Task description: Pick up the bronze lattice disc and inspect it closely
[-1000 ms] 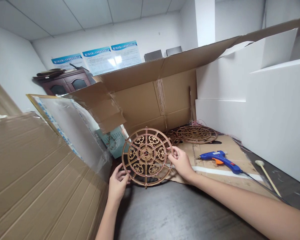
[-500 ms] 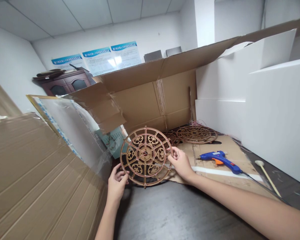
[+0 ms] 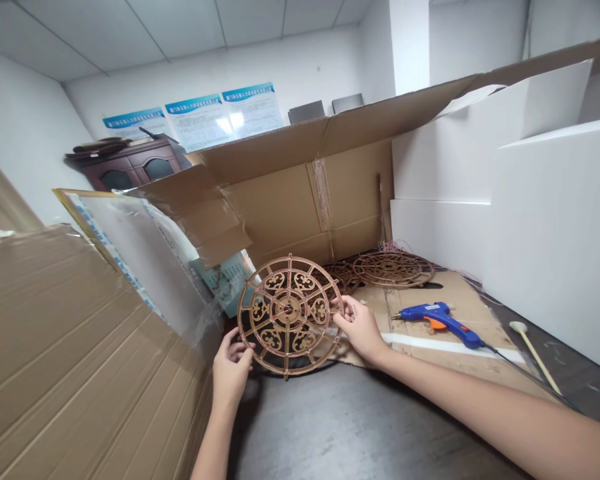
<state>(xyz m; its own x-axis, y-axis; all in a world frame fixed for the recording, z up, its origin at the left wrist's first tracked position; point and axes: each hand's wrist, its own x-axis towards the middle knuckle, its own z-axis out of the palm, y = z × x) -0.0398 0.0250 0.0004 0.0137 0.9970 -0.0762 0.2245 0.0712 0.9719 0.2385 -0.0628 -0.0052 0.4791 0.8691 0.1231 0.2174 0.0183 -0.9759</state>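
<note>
Between my two hands a round openwork lattice disc [image 3: 289,309] stands nearly upright, brown-gold with spokes, scrolled cut-outs and reddish lines along its rings. My left hand [image 3: 231,370] pinches its lower left rim between thumb and fingers. At the right rim my right hand [image 3: 359,328] is closed on it too, the fingers partly behind the edge. Behind the held disc, similar round lattice discs [image 3: 394,269] lie flat. To the right of my right hand a blue glue gun [image 3: 437,320] with an orange trigger rests on its side on a cardboard sheet [image 3: 460,293].
A stick with a pale rounded head [image 3: 537,357] lies on the dark table [image 3: 300,427] at the right. A cardboard panel [image 3: 280,207] rises behind the discs. White boxes [image 3: 555,247] stand on the right, a large brown carton [image 3: 80,353] on the left. The glue gun's cord trails rightward.
The lattice disc and both hands have shifted very slightly left and down. Both hands keep hold of it; the glue gun has stayed in place.
</note>
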